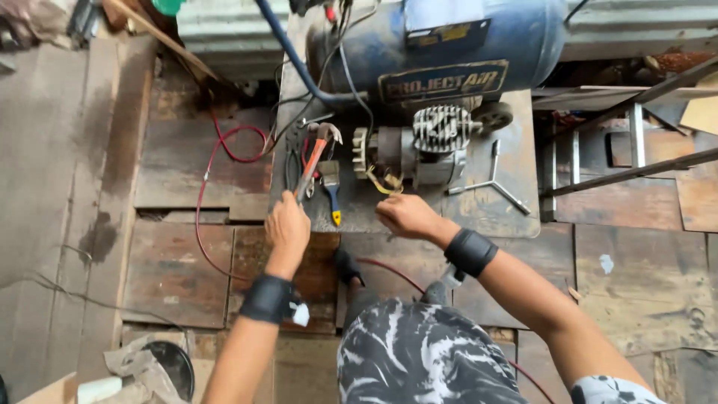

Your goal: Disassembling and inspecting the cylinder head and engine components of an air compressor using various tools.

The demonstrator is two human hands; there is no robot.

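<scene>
Plank floor | blue tank [479,37], yellow-edged label [443,80] | left hand [287,224] grips hammer [317,153]

The blue compressor tank [449,45] is cut off by the top edge; the hammer [314,161] grip is hidden inside the left fist.

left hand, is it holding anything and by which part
The left hand holds a claw hammer by the lower end of its orange handle, head raised. The right hand rests by the compressor motor; any grip there cannot be told.
</scene>
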